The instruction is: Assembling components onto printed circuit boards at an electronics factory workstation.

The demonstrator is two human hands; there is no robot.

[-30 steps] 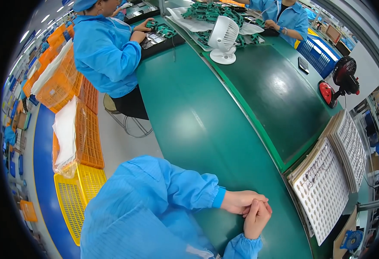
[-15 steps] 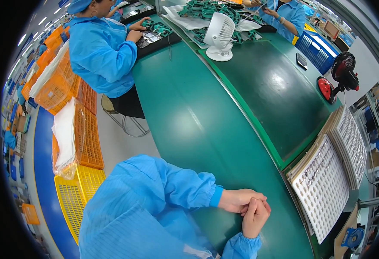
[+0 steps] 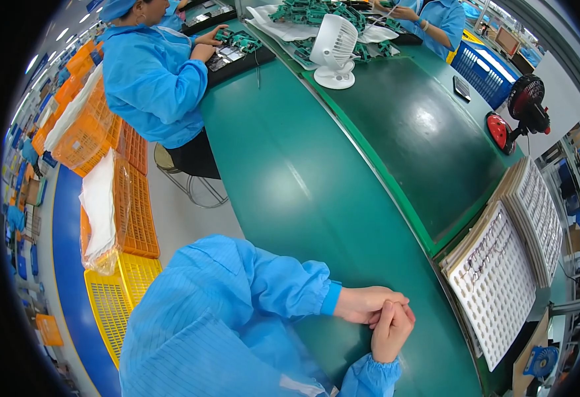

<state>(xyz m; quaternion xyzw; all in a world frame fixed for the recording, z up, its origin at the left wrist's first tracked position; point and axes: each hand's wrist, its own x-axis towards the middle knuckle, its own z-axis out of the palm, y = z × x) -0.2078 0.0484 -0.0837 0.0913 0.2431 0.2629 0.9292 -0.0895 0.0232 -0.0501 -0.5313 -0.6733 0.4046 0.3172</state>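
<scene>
Left hand (image 3: 364, 304) and right hand (image 3: 389, 336): bare, clasped as before, fingers clenched together, near right edge of tabletop (image 3: 293, 155), glossy green.

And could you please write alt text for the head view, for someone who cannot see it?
The person's left hand and right hand are clasped at a green worktable. Beyond them are a co-worker in blue and a white fan; white trays of small parts are at the right.
</scene>
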